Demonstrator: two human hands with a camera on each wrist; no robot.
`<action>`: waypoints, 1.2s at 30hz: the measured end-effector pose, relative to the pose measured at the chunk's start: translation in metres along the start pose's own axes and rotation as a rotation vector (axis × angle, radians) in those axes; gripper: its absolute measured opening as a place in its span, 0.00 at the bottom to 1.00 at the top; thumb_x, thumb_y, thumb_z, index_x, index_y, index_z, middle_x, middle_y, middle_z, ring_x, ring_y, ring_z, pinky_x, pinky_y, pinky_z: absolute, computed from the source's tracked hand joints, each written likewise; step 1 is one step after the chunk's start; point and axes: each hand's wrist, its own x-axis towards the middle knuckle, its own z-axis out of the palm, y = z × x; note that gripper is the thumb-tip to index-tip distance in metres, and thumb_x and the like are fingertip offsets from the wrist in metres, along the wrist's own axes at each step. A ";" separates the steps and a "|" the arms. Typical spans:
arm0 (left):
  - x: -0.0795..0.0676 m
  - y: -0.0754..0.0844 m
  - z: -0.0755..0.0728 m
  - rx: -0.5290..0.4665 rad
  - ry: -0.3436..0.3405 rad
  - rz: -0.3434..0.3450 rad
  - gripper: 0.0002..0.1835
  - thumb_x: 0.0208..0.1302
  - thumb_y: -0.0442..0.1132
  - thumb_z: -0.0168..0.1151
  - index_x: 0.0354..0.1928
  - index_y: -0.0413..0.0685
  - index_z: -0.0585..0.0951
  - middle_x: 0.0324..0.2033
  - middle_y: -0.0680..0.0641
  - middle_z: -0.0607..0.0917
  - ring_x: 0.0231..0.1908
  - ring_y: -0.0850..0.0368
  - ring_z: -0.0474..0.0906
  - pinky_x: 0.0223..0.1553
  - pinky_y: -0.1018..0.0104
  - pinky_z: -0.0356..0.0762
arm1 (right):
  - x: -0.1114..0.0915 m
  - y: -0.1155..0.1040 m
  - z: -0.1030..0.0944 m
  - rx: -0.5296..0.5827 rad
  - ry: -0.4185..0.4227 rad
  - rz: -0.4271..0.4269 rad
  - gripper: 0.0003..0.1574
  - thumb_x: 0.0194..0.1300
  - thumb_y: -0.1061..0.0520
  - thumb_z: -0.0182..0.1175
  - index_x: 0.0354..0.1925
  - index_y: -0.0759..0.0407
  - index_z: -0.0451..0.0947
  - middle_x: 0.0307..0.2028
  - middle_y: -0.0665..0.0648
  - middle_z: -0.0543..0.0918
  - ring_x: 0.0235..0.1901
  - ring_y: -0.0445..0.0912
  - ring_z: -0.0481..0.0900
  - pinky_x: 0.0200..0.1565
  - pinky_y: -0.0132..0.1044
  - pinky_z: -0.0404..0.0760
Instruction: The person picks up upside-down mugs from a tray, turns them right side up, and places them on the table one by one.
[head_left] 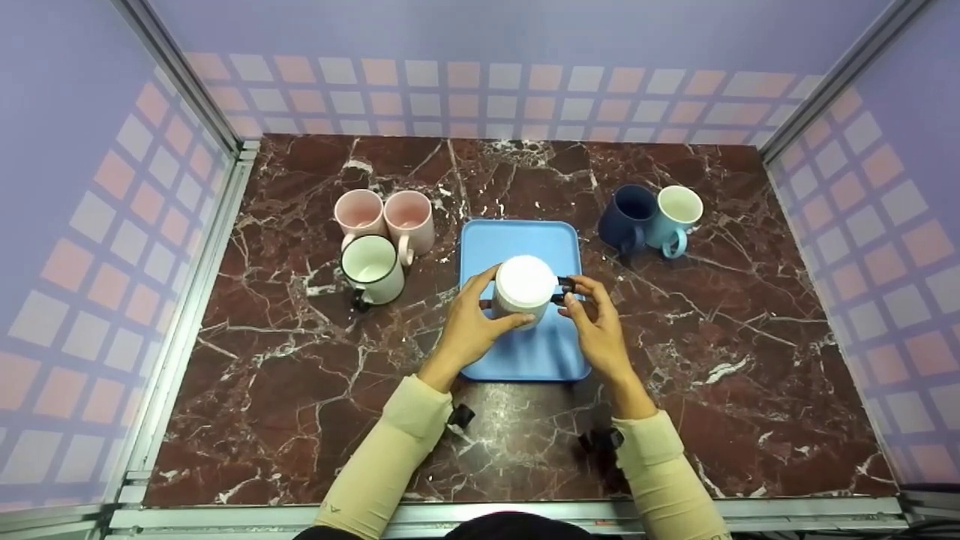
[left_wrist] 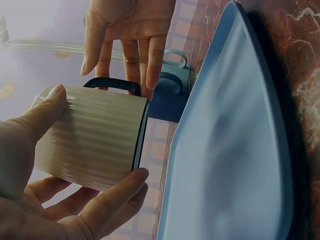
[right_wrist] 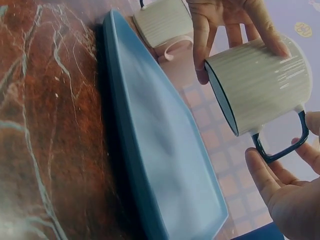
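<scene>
A white ribbed mug [head_left: 517, 311] with a dark rim and dark handle [right_wrist: 280, 152] is held upside down above a blue tray [head_left: 517, 360]. My left hand [head_left: 472, 322] grips its body, thumb on one side and fingers on the other. My right hand [head_left: 600, 330] is at the handle; in the left wrist view its fingers [left_wrist: 131, 60] extend fairly straight beside the handle. Fingertips of that hand touch or nearly touch the handle in the right wrist view. The mug's inside is mostly hidden.
Left of the tray, two pink mugs [head_left: 409, 225] stand against a white mug with a dark rim [head_left: 382, 285]. To its right are a navy mug [head_left: 619, 225] and a light blue mug [head_left: 660, 229]. Patterned panels [head_left: 480, 90] enclose the marbled table [head_left: 300, 405].
</scene>
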 end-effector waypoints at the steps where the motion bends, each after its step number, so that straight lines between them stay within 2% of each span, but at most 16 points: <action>1: 0.000 0.000 0.000 0.001 -0.003 0.002 0.52 0.48 0.54 0.84 0.75 0.52 0.70 0.69 0.44 0.76 0.62 0.47 0.77 0.60 0.51 0.81 | 0.001 0.000 0.000 0.002 0.002 0.002 0.23 0.79 0.63 0.54 0.67 0.68 0.69 0.58 0.72 0.76 0.53 0.58 0.83 0.57 0.50 0.85; 5: 0.001 0.000 -0.001 0.009 -0.010 0.009 0.52 0.49 0.55 0.83 0.76 0.51 0.69 0.68 0.45 0.76 0.63 0.48 0.77 0.59 0.55 0.82 | 0.003 0.000 -0.001 0.011 -0.003 0.010 0.22 0.79 0.62 0.54 0.66 0.68 0.70 0.58 0.73 0.76 0.54 0.62 0.82 0.58 0.57 0.83; 11: 0.002 0.000 -0.001 0.019 -0.014 0.023 0.52 0.51 0.55 0.83 0.76 0.50 0.69 0.69 0.45 0.75 0.65 0.49 0.76 0.60 0.57 0.82 | 0.006 0.000 -0.001 -0.001 -0.030 0.004 0.21 0.79 0.61 0.53 0.65 0.68 0.70 0.58 0.75 0.75 0.54 0.67 0.81 0.56 0.57 0.83; 14: 0.002 0.001 -0.001 0.023 -0.017 0.025 0.51 0.51 0.55 0.82 0.76 0.51 0.68 0.70 0.45 0.75 0.66 0.49 0.75 0.60 0.57 0.82 | 0.008 0.000 -0.001 -0.009 -0.053 0.003 0.20 0.80 0.61 0.52 0.65 0.68 0.70 0.56 0.71 0.77 0.53 0.64 0.82 0.55 0.58 0.84; 19: 0.002 0.002 -0.001 0.024 -0.027 0.025 0.52 0.50 0.55 0.82 0.76 0.52 0.68 0.70 0.45 0.75 0.65 0.49 0.76 0.60 0.57 0.81 | 0.012 0.000 0.000 -0.001 -0.093 0.015 0.18 0.82 0.59 0.49 0.62 0.67 0.70 0.52 0.62 0.78 0.49 0.54 0.83 0.53 0.56 0.85; 22: 0.001 0.003 0.000 0.024 -0.031 0.027 0.52 0.50 0.55 0.83 0.76 0.52 0.68 0.70 0.44 0.75 0.65 0.48 0.76 0.60 0.57 0.81 | 0.014 0.000 0.000 -0.008 -0.110 0.020 0.17 0.82 0.58 0.48 0.61 0.66 0.71 0.51 0.59 0.78 0.47 0.54 0.83 0.51 0.57 0.85; 25: 0.001 0.003 0.000 0.023 -0.034 0.028 0.52 0.50 0.55 0.83 0.76 0.52 0.68 0.70 0.44 0.75 0.64 0.48 0.77 0.60 0.57 0.81 | 0.015 -0.001 0.001 -0.016 -0.125 0.015 0.17 0.82 0.59 0.48 0.61 0.65 0.71 0.51 0.58 0.78 0.45 0.55 0.84 0.49 0.57 0.85; 31: 0.002 0.003 -0.002 0.015 -0.051 0.040 0.52 0.51 0.55 0.82 0.76 0.53 0.68 0.69 0.44 0.75 0.65 0.48 0.76 0.60 0.56 0.81 | 0.015 -0.001 0.003 -0.019 -0.109 -0.019 0.16 0.81 0.59 0.50 0.60 0.66 0.72 0.47 0.56 0.78 0.41 0.49 0.83 0.46 0.50 0.86; 36: 0.003 0.002 -0.005 0.028 -0.071 0.048 0.52 0.52 0.55 0.82 0.77 0.52 0.67 0.70 0.44 0.75 0.66 0.49 0.74 0.61 0.56 0.81 | 0.015 0.000 0.003 -0.015 -0.102 -0.014 0.15 0.81 0.60 0.50 0.58 0.69 0.71 0.47 0.58 0.79 0.41 0.49 0.85 0.45 0.48 0.87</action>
